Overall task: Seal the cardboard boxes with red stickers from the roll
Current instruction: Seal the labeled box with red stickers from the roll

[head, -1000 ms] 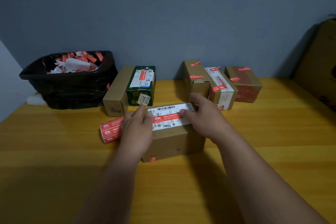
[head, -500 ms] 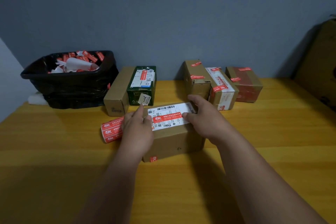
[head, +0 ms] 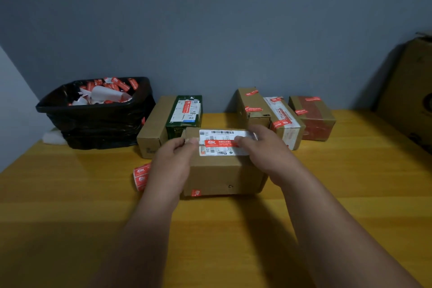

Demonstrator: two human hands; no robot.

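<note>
Both hands work at the centre of the frame on the cardboard box (head: 222, 170) standing on the tabletop (head: 70, 229). The left hand (head: 171, 163) pinches the left end of the red sticker (head: 221, 143) at the box's top edge, fingers curled; the right hand (head: 261, 147) lies over the sticker's right end, fingers pressing it down onto the white shipping label (head: 224, 141). Thin and limp, the sticker will likely crease or cling to skin, so it is best held by its ends and smoothed flat; the box looks stiff and light. Just left of the box, partly behind the left wrist, lies the sticker roll (head: 141, 176). Farther back stand more boxes (head: 280, 117), some stickered, and a black bin (head: 95, 114) of scraps at upper left.
</note>
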